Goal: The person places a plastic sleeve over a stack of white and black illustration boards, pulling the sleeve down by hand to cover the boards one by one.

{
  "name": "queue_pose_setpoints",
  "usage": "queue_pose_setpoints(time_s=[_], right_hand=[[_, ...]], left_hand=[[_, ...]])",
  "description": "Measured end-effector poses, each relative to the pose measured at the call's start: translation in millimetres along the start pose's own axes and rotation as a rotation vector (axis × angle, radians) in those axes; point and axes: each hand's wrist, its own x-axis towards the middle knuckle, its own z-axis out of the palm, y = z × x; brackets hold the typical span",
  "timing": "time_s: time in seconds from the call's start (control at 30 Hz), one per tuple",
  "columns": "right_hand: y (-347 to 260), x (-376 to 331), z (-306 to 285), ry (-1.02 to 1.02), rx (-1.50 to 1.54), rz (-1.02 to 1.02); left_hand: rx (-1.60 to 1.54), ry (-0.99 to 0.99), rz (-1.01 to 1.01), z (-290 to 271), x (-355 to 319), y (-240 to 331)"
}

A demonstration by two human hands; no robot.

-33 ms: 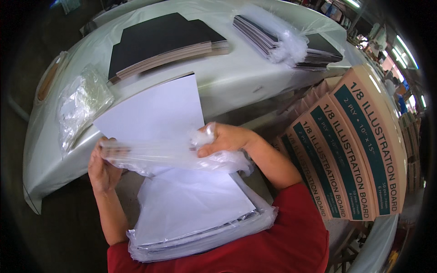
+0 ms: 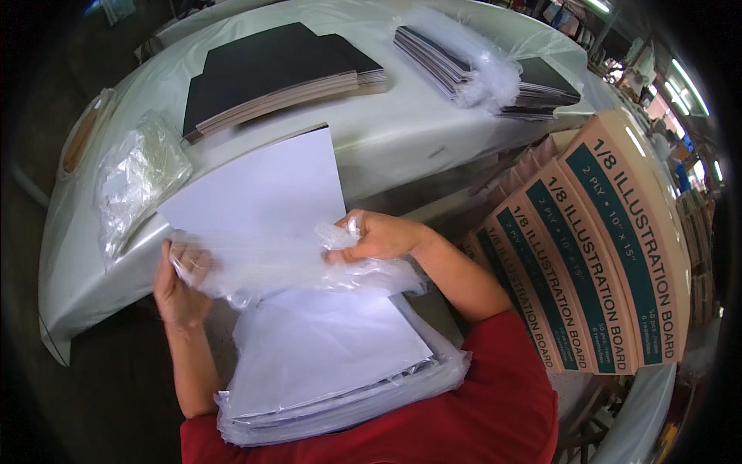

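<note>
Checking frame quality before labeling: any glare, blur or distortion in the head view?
Head view: strong fisheye, the table edge and cardboard boxes bow toward a dark vignetted rim. White board is close to blown out; the clear plastic bag shows soft glare. Left hand is veiled by film, right hand sharp. Ceiling lights flare top right.

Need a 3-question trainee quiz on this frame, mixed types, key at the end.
1. True or false: both hands grip the clear plastic bag around the white board.
2. What lies against the person's chest? A) a bagged stack of white boards B) a roll of tape C) black boards
3. Fill in: the cartons stand on the person's ____ side.

Key
1. True: left hand and right hand both clutch the bag.
2. A, the bagged stack.
3. right
</note>
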Motion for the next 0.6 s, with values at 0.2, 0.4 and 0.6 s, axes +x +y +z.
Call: queue_pose_setpoints(time_s=[0.2,0.4,0.6], right_hand=[[3,3,-5,0.178,0.688,-0.049],[22,-14,-15,-0.127,0.221,0.028],[24,5,28,0.406,1.064,-0.377]], left_hand=[[0.810,-0.719,-0.390,-5,-17,-7],[0.136,0.360,-0.121,-21,-2,-6],[0.183,-0.565,-0.298,-81,-35,-33]])
